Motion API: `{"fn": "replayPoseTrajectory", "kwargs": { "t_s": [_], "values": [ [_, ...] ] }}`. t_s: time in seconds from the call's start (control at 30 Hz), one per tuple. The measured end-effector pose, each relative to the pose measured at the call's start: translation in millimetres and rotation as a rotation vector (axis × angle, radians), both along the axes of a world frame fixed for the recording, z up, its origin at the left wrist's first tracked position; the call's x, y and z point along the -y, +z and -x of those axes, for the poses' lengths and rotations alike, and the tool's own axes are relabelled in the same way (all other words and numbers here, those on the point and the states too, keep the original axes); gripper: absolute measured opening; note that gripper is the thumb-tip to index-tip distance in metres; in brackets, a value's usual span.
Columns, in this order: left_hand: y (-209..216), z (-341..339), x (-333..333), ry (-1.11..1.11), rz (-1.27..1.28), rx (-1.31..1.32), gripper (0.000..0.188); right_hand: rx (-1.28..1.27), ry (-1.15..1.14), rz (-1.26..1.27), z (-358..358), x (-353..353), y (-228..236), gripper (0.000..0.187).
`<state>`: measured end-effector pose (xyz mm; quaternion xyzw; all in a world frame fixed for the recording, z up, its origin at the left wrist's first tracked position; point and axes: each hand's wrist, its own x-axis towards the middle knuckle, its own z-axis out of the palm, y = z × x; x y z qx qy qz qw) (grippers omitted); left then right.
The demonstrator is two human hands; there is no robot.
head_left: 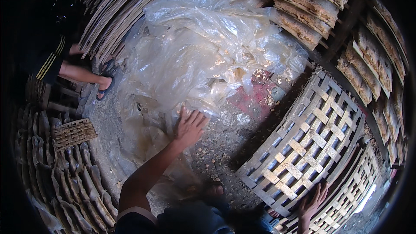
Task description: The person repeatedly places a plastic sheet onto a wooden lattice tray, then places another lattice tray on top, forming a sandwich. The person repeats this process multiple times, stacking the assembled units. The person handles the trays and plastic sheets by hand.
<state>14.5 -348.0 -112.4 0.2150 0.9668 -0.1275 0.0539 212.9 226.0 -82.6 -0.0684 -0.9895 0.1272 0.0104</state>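
Observation:
My left hand (190, 128) reaches forward to the near edge of a large crumpled clear plastic sheet (195, 47), its fingers stretched over the film. Crumbs of pale material cling to the sheet's folds. To the right, my right hand (313, 201) rests with fingers apart against the lower edge of a woven bamboo rack (310, 141). That rack leans at a slant, and a second woven rack (353, 190) sits just beyond it on the right. Part of the right palm is hard to make out in the shade.
Tiered trays (307, 2) of a pale crumbly slab fill the far right. Bamboo slats (117, 11) are stacked at the far left, near a person's leg (84, 73) in a sandal. Rows of curved trays (69, 177) stand at the near left. Crumbs litter the floor (214, 156).

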Motion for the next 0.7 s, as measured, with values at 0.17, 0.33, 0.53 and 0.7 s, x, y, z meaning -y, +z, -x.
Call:
{"fn": "replayPoseTrajectory", "kwargs": {
  "t_s": [0.17,0.33,0.53,0.7],
  "values": [
    [-13.9,22.8,33.9,0.143,-0.047,0.103,0.048,0.021,-0.005,0.000,6.2,5.9,11.8,0.068],
    [-15.9,14.4,25.4,0.008,-0.159,-0.061,0.046,0.030,-0.036,0.005,7.5,11.1,17.6,0.066],
    [9.4,-11.5,26.9,0.324,-0.425,-0.264,0.051,0.020,-0.008,-0.047,2.9,4.4,8.8,0.062],
    [33.7,-12.5,47.2,0.464,-0.279,-0.287,0.051,0.026,-0.007,-0.045,0.8,3.7,8.3,0.063]
  ]
}}
